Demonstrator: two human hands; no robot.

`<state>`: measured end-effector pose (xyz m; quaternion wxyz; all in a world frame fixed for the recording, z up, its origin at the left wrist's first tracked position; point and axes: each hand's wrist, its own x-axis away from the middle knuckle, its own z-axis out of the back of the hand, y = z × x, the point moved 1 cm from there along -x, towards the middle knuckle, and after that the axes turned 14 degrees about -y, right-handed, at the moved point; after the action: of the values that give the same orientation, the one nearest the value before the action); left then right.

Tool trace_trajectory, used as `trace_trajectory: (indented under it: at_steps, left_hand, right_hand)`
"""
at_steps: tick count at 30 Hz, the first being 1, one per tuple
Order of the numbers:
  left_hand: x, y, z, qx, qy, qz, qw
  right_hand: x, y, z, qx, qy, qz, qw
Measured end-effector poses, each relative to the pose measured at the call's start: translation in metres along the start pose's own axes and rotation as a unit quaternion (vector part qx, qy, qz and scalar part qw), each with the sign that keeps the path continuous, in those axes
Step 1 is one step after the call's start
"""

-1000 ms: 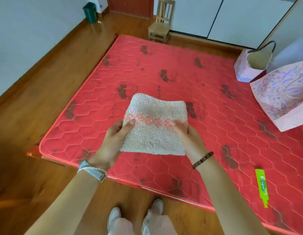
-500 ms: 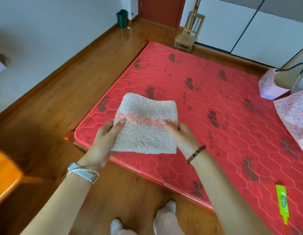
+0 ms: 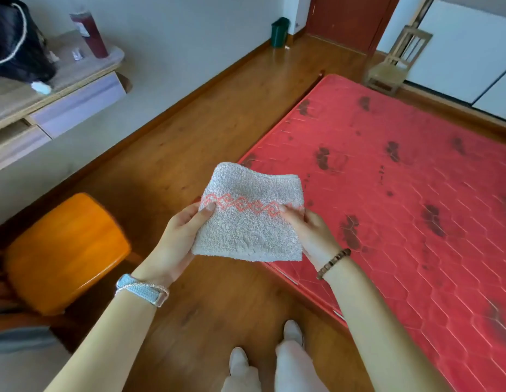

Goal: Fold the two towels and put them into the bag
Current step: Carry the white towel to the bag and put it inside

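Folded towel [image 3: 249, 222] held btwn both hands
We found L hand [image 3: 175, 241] & R hand [image 3: 308, 230] pinching its side edges; dark bag [image 3: 17, 43] lay far left, nearer L

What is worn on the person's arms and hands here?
Forearms bare, no sleeves in view. The left hand has a pale blue woven band at its wrist with a thin pale chain beside it; the right hand has a brown bead bracelet. No gloves.
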<state>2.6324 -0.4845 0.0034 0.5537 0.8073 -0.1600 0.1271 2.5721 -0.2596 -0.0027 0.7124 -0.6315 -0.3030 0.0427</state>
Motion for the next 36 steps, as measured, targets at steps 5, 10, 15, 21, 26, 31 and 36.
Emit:
trace_trajectory:
  at_steps: [5,10,15,21,26,31,36]
  left_hand:
    - [0.008,0.014,0.043,0.002,0.027,-0.015,1.0]
    - [-0.002,0.034,0.077,0.03,0.057,-0.031,0.997]
    - [-0.026,0.06,0.103,0.057,0.085,-0.042,0.994]
    - [-0.064,0.089,0.132,0.073,0.112,-0.059,0.989]
    - [-0.084,0.101,0.151,0.093,0.128,-0.071,0.985]
    - [-0.097,0.111,0.176,0.107,0.148,-0.068,0.981]
    - [-0.111,0.125,0.211,0.107,0.152,-0.07,0.98]
  right_hand:
    - [-0.038,-0.014,-0.039,-0.001,-0.016,-0.024,1.0]
    - [-0.088,-0.029,-0.062,-0.013,-0.054,-0.029,0.998]
    - [-0.14,-0.054,-0.076,-0.04,-0.089,-0.029,0.995]
    - [-0.208,-0.08,-0.084,-0.064,-0.135,-0.025,0.988]
    - [-0.251,-0.093,-0.088,-0.065,-0.168,-0.032,0.983]
    - [-0.281,-0.112,-0.105,-0.099,-0.214,-0.054,0.97]
    - [-0.319,-0.118,-0.125,-0.133,-0.221,-0.059,0.964]
